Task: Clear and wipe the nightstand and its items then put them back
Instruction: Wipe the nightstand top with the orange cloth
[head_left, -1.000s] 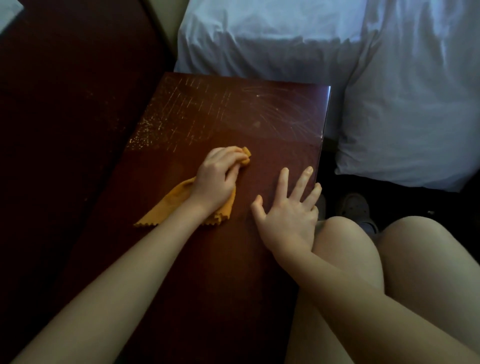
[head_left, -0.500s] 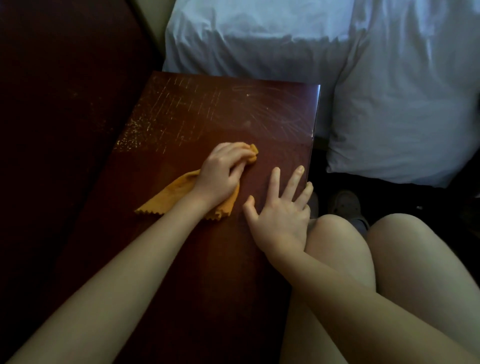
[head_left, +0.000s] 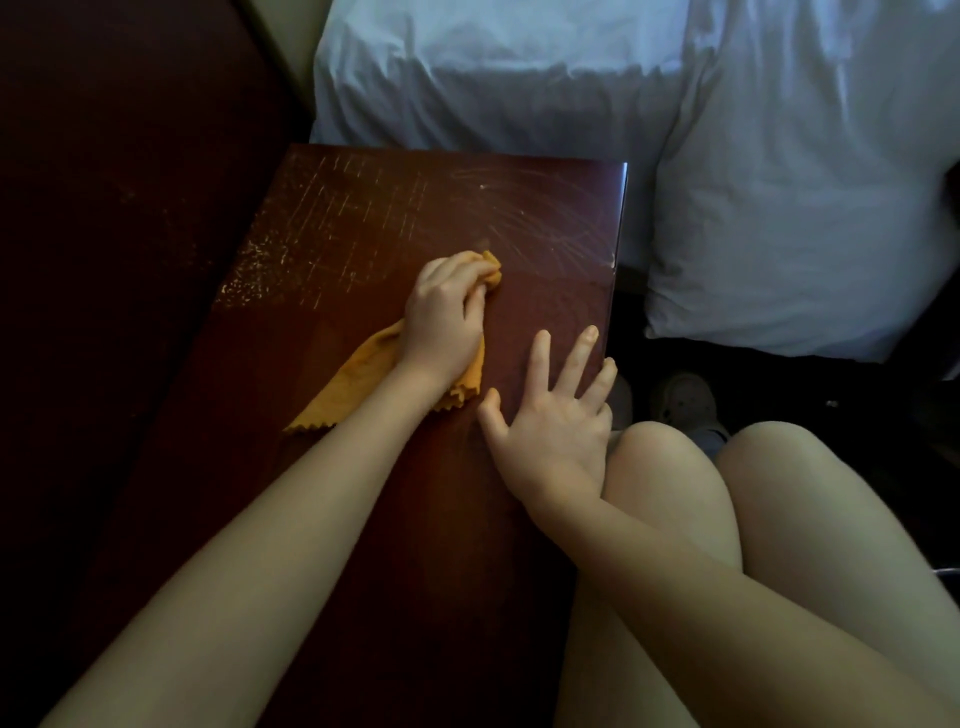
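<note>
Beside the white bed, the bare nightstand carries the left hand bunched around an orange cloth, dusty streaks lying just beyond it, while the right hand rests flat, fingers spread

Head view, downward, seemingly close

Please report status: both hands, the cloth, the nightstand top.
Left hand shut on orange cloth, on nightstand. Right hand open, flat near the edge. Top bare, far part streaked.
</note>
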